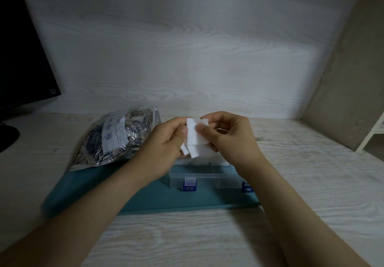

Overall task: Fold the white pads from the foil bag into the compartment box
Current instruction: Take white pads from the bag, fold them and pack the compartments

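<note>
Now, left to right | foil bag (116, 135) lies at 10 o'clock from your hands | left hand (166, 142) and right hand (228, 140) fingers both pinched shut on white pad (195, 140), its long axis upright | compartment box (203, 176) sits at 6 o'clock, just below the pad, on the desk (311, 183).

Bare pale wood-grain tabletop (311, 183) open right and front; crinkled silver foil bag (116, 138) blocks left; clear plastic compartment box (203, 175) under both hands, black monitor (22, 59) far left

Left hand (166, 142) and right hand (230, 138) raised together, fingers (202, 130) pinched closed, forearms extended.
</note>
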Tool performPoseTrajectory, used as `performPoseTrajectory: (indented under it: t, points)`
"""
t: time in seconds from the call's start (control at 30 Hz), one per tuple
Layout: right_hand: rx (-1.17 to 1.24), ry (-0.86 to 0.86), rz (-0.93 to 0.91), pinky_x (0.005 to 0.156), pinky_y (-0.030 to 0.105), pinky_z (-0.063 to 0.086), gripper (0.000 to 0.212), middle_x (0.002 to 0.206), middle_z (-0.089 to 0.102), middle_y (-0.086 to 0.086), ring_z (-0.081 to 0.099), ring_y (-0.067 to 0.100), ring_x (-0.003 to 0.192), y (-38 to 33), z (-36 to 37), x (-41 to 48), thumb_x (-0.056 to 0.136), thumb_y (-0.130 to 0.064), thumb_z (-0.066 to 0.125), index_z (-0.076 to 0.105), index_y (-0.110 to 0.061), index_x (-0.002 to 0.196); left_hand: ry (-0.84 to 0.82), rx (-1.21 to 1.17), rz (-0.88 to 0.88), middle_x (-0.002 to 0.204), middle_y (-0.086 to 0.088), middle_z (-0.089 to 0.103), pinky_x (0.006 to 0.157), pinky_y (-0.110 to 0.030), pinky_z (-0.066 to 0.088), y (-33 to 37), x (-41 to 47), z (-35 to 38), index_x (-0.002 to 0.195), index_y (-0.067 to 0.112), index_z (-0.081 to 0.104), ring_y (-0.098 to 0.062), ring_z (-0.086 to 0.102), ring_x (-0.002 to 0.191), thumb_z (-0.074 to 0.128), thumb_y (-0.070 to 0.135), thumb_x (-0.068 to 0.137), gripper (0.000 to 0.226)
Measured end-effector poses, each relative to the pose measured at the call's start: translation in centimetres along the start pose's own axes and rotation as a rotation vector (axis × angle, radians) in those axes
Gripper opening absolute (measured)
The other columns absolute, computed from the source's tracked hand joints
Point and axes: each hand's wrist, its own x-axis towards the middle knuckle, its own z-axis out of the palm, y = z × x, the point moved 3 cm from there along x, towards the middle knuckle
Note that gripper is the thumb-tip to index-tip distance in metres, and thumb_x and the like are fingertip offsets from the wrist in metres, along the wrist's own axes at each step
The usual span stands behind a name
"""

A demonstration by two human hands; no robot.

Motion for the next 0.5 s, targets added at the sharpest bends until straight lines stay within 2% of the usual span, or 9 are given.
performPoseTrajectory:
  t: [0.13, 0.2, 0.3, 0.4, 0.5]
  points:
    - [-0.134, 0.016, -0.042, 0.06, 0.024, 0.057, 0.024, 0.093, 0.071, -0.001, 0.071, 0.018, 0.077, 0.1, -0.2, 0.1, 0.092, -0.021, 0.08, 0.074, -0.027, 0.116, -0.05, 0.059, 0.057, 0.115, 0.001, 0.08, 0.078, -0.023, 0.06, 0.2, -0.1, 0.0, 0.131, 0.012, 0.068, -0.016, 0.078, 0.101, 0.059, -0.001, 0.105, 0.031]
    - [-0.266, -0.01, -0.089, 0.065, 0.027, 0.061, 0.028, 0.101, 0.068, -0.005, 0.067, 0.013, 0.078, 0.1, 0.0, 0.1, 0.094, -0.029, 0.078, 0.073, -0.034, 0.121, -0.053, 0.083, 0.062, 0.113, 0.002, 0.08, 0.083, -0.027, 0.061, 0.1, -0.1, 0.0, 0.13, 0.014, 0.067, -0.017, 0.078, 0.101, 0.061, -0.001, 0.104, 0.031]
    - [-0.315, -0.031, -0.15, 0.065, 0.023, 0.056, 0.015, 0.099, 0.075, -0.01, 0.066, 0.006, 0.077, 0.0, 0.2, 0.1, 0.095, -0.025, 0.076, 0.078, -0.028, 0.11, -0.027, 0.106, 0.046, 0.106, 0.0, 0.081, 0.086, -0.04, 0.064, -0.1, -0.1, -0.1, 0.129, 0.018, 0.058, -0.021, 0.079, 0.096, 0.07, 0.002, 0.099, 0.036]
    - [-0.322, 0.026, -0.158, 0.072, 0.035, 0.063, 0.007, 0.093, 0.077, -0.012, 0.071, 0.011, 0.083, 0.1, -0.1, 0.2, 0.094, -0.022, 0.076, 0.079, -0.027, 0.098, -0.026, 0.162, 0.03, 0.102, 0.0, 0.081, 0.085, -0.046, 0.065, -0.4, 0.1, -0.2, 0.125, 0.023, 0.054, -0.024, 0.079, 0.092, 0.081, 0.0, 0.089, 0.05]
    - [-0.096, 0.116, -0.097, 0.071, 0.032, 0.061, 0.006, 0.089, 0.078, -0.002, 0.071, 0.013, 0.076, -0.1, -0.8, 0.3, 0.095, -0.012, 0.075, 0.079, -0.015, 0.099, 0.036, 0.158, 0.025, 0.102, 0.0, 0.081, 0.081, -0.047, 0.065, -0.9, 0.3, -0.2, 0.124, 0.027, 0.056, -0.026, 0.079, 0.089, 0.079, -0.005, 0.088, 0.053]
